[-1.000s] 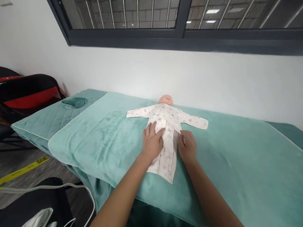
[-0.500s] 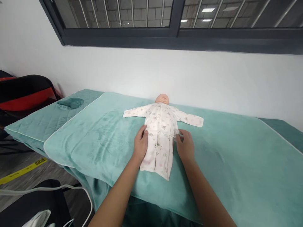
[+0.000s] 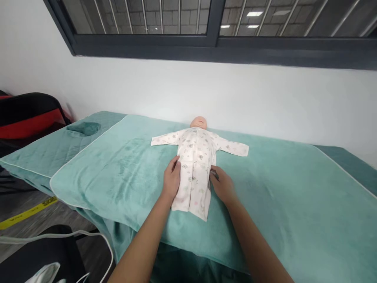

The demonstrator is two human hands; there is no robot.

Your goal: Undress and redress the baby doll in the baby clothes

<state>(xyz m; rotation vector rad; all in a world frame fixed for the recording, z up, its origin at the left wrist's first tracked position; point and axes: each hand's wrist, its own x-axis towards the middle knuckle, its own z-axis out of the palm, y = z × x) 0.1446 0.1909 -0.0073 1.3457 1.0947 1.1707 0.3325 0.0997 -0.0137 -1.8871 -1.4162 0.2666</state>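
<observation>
A baby doll point(image 3: 198, 122) lies face up on a teal towel point(image 3: 123, 173), dressed in a white printed sleepsuit point(image 3: 194, 169) with both sleeves spread out. My left hand point(image 3: 171, 179) lies flat and open against the suit's left side at hip height. At the suit's right edge rests my right hand point(image 3: 222, 184), fingers curled against the cloth; whether it pinches the fabric is hidden.
The towel covers a padded teal table point(image 3: 35, 151) with a face hole point(image 3: 84, 127) at the left end. A white wall and dark window frame stand behind. Left of the table is a black and red chair point(image 3: 29, 114). A white cable point(image 3: 59, 236) and yellow floor tape point(image 3: 26, 212) lie below.
My left hand slid off the doll's belly to the suit's left side. Both hands have drawn in against the suit's legs, which now lie flatter and narrower.
</observation>
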